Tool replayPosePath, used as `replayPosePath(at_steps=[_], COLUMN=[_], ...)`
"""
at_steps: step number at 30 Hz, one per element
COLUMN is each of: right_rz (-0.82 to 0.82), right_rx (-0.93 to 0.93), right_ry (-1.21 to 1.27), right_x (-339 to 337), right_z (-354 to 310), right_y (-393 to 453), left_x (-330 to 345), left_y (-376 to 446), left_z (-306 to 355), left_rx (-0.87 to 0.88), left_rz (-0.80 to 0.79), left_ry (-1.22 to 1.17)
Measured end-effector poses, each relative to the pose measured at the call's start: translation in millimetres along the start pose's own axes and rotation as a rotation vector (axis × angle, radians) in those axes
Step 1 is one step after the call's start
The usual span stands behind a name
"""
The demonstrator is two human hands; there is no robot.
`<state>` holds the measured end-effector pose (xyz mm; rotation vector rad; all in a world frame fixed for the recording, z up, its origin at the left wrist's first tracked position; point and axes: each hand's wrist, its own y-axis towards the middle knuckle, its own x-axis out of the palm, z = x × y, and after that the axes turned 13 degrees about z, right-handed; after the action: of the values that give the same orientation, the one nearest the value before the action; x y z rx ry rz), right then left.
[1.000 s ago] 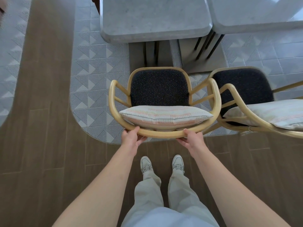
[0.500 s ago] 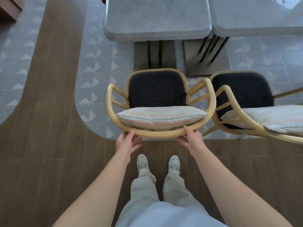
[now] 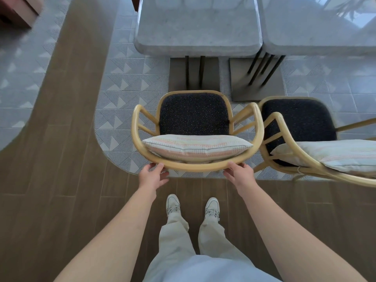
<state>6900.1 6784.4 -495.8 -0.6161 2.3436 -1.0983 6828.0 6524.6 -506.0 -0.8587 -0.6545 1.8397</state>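
Note:
A rattan armchair (image 3: 198, 166) with a dark speckled seat and a striped cushion (image 3: 196, 147) stands in front of me, facing a grey stone table (image 3: 198, 27). My left hand (image 3: 153, 176) is at the curved back rail, left of centre. Its fingers are relaxed and only the thumb tip touches the wood. My right hand (image 3: 241, 175) holds the rail right of centre, thumb on top and fingers underneath.
A second, matching chair (image 3: 301, 123) with its own cushion stands close on the right, its armrest almost touching the first chair's. A second table (image 3: 317, 27) adjoins the first, and both have dark metal bases. The floor is wood planks with patterned tile under the tables.
My left hand has let go of the back rail and now only touches it with relaxed fingers. My right hand keeps its hold. The chair has barely shifted.

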Motion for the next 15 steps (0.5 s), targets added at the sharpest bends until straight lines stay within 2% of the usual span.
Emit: replayPosePath(at_steps=[5,15], right_rz=[-0.039,-0.044], right_rx=[0.027,0.057], right_ry=[0.036,0.013], right_x=[-0.9,-2.6], right_z=[-3.2,-1.8], right_y=[3.0,1.1], left_x=[11.2,7.8], left_y=[3.5,2.1], left_z=[5.5,0.3], left_rx=[-0.166,-0.191], left_rz=[-0.127,-0.154], left_ry=[-0.201,-0.250])
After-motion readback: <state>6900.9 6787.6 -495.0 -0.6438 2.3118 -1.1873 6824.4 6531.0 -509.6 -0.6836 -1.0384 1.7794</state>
